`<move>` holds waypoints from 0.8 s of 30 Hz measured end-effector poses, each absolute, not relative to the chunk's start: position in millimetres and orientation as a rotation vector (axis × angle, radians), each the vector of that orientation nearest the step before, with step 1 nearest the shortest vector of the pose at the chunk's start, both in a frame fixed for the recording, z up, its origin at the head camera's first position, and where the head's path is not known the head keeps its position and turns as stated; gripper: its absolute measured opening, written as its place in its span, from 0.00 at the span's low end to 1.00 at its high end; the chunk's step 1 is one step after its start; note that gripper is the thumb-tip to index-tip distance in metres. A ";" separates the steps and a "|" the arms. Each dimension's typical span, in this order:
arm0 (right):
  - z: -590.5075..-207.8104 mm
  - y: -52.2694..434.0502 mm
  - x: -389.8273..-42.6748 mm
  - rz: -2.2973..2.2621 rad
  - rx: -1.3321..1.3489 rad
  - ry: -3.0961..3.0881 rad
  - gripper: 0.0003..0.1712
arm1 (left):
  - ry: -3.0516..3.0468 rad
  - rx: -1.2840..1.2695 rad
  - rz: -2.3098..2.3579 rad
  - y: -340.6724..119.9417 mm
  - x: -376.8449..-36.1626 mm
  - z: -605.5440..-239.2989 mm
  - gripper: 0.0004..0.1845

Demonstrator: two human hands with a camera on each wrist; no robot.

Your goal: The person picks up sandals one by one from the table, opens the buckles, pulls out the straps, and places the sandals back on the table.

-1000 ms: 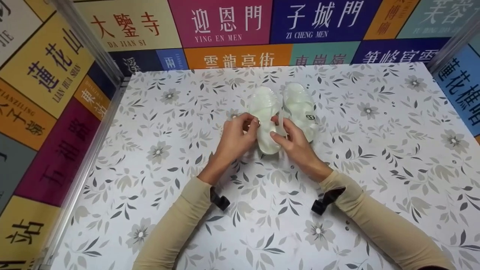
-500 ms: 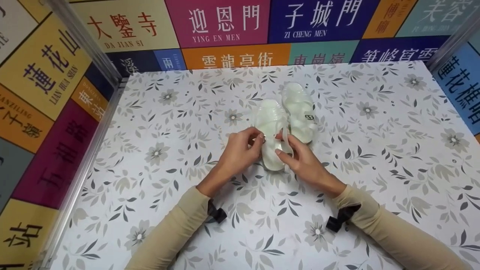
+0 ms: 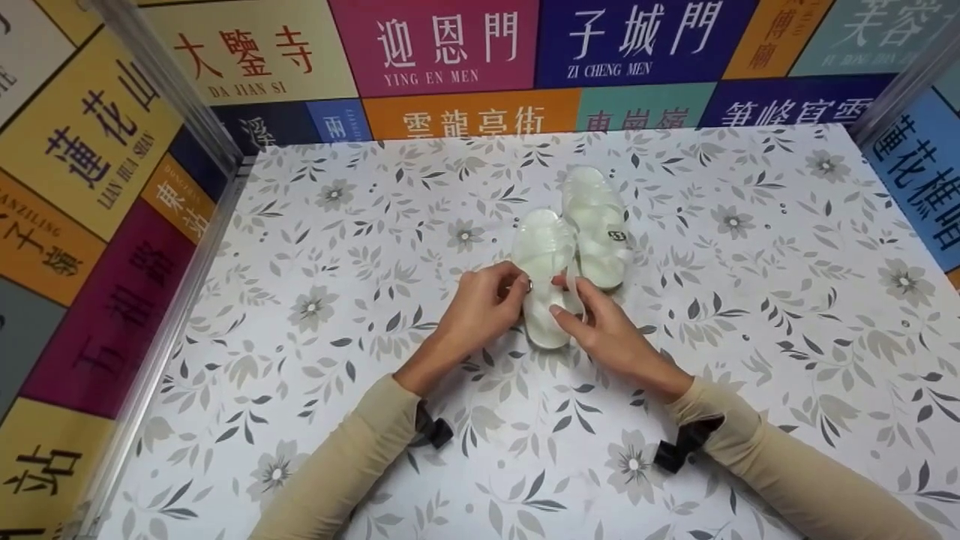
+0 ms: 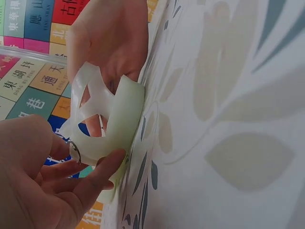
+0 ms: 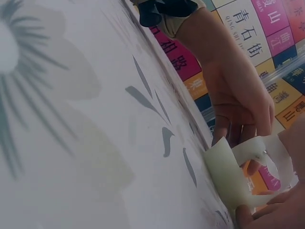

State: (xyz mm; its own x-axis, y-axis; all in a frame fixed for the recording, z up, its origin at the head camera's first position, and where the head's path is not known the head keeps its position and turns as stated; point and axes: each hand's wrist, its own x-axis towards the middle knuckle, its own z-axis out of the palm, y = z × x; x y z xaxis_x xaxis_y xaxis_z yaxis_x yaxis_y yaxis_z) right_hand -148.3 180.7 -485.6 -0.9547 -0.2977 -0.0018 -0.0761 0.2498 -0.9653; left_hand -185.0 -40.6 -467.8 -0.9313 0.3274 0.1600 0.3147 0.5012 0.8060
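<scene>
A pale green-white jelly sandal lies on the table with its toe end away from me, held between both hands. My left hand pinches its left side, fingers curled. A small shiny metal piece shows at those fingertips; its exact kind is unclear. On the other side my right hand grips the sandal's edge, thumb and forefinger apart along it, with a thin clear strap looping by the forefinger. The second sandal, with a dark emblem on its strap, lies just beyond on the right, untouched.
A white cloth with grey leaves and flowers covers the table. Panels with coloured sign prints stand at the back and both sides. A black strap mount sits at the left wrist, another at the right.
Both hands have drawn the held sandal towards me, mostly in the first half second, only slightly since. It now sits nearer than the other sandal, which stays in place.
</scene>
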 end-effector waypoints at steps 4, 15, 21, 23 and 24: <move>-480.7 178.6 -148.9 -1.822 -0.287 2.362 0.32 | 2.647 0.532 1.479 -45.8 -188.4 -467.6 0.11; -459.2 172.5 -160.5 -1.734 -0.454 2.806 0.34 | 2.424 0.443 1.577 -64.8 -202.5 -467.1 0.09; -448.7 165.4 -175.3 -1.482 -0.704 2.980 0.30 | 2.282 0.445 1.623 -68.7 -206.1 -470.6 0.07; -447.8 161.7 -178.3 -1.380 -0.745 3.004 0.30 | 2.250 0.466 1.635 -69.9 -207.4 -471.9 0.07; -447.8 160.1 -179.2 -1.326 -0.756 3.007 0.30 | 2.223 0.465 1.649 -70.5 -208.0 -472.4 0.07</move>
State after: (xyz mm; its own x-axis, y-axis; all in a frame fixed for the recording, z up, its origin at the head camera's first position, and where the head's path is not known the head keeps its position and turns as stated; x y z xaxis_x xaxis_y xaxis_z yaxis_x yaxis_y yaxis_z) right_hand -179.2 160.1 -447.8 -0.8744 -0.3045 0.3777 -0.4842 0.5956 -0.6409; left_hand -208.0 -70.5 -472.4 -0.8911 0.4483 -0.0711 0.0620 0.2753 0.9594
